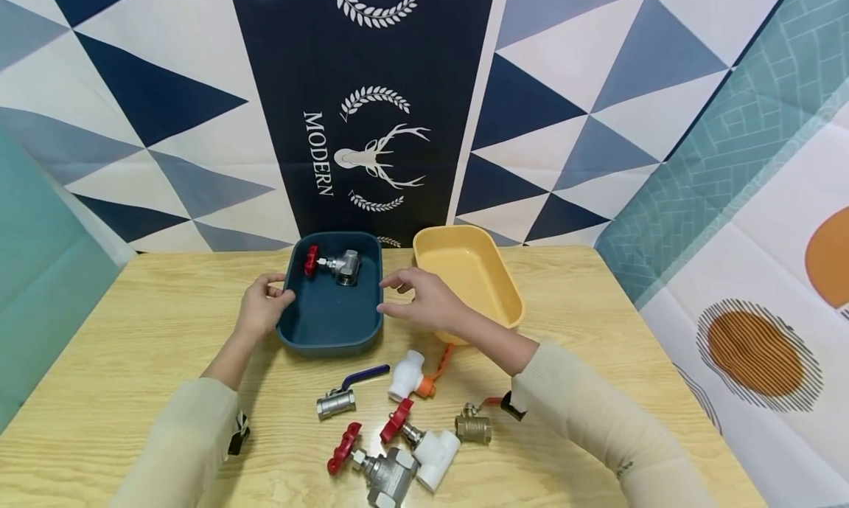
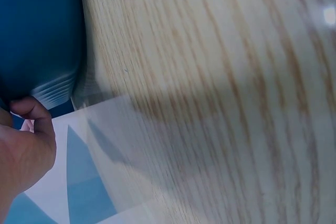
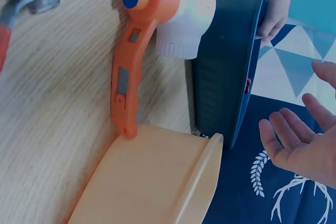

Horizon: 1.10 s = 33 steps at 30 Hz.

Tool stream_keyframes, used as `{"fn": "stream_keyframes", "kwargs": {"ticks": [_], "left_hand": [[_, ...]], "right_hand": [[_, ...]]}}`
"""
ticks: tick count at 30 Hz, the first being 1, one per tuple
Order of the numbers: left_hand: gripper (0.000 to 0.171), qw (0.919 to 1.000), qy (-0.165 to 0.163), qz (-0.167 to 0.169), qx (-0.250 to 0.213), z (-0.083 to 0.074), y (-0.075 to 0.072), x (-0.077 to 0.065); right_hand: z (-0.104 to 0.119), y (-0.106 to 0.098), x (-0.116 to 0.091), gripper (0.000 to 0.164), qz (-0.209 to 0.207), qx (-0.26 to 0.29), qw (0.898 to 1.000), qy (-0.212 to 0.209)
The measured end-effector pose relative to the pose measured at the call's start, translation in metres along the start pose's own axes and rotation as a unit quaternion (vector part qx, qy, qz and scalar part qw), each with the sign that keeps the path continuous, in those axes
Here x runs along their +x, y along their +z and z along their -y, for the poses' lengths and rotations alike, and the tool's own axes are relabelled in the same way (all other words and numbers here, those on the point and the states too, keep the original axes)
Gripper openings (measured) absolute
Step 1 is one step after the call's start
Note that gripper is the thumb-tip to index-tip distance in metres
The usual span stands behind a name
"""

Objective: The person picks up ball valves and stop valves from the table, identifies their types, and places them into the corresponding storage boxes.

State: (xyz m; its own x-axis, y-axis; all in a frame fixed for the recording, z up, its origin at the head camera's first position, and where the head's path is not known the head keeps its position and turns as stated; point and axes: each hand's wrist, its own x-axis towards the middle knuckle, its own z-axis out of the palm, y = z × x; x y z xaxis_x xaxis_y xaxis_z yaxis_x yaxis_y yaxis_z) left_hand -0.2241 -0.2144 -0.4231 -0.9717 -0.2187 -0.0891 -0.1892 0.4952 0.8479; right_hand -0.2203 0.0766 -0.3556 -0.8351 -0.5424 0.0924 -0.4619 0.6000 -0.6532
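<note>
A dark blue plastic bin (image 1: 332, 316) stands at the back of the table. My left hand (image 1: 261, 307) grips its left rim, thumb on the inner side and fingers outside; in the left wrist view the curled fingers (image 2: 37, 114) meet the bin's ribbed corner. Inside the bin, near the back, lies a metal gate valve (image 1: 346, 265) with a red handwheel. My right hand (image 1: 427, 299) hovers by the bin's right rim, fingers spread and loosely bent with nothing between them. In the right wrist view that hand (image 3: 307, 140) is apart from the bin.
A yellow bin (image 1: 464, 261) stands right of the blue one, partly behind my right forearm. In front lie a blue-levered ball valve (image 1: 336, 403), a white valve with orange handle (image 1: 407, 375), a brass valve (image 1: 474, 427), and two red-wheeled valves, one metal (image 1: 391, 478), one white (image 1: 438, 456).
</note>
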Motion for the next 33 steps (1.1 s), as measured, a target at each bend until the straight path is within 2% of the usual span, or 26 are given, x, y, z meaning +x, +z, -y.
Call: {"fn": "stream_keyframes", "kwargs": {"ticks": [11,23,33], "left_hand": [[0.044,0.9999,-0.008,-0.005,0.007,0.001,0.001,0.001],[0.045,1.0000,0.006,0.005,-0.002,0.000,-0.001,0.000],[0.045,1.0000,-0.002,0.005,-0.005,-0.001,-0.001,-0.001]], "right_hand": [[-0.001,-0.001,-0.014,0.039,0.004,0.022,1.000,-0.007],[-0.006,0.000,-0.037,0.035,-0.001,0.062,0.998,0.012],[-0.005,0.002,-0.056,0.036,0.001,0.088,0.996,0.016]]}}
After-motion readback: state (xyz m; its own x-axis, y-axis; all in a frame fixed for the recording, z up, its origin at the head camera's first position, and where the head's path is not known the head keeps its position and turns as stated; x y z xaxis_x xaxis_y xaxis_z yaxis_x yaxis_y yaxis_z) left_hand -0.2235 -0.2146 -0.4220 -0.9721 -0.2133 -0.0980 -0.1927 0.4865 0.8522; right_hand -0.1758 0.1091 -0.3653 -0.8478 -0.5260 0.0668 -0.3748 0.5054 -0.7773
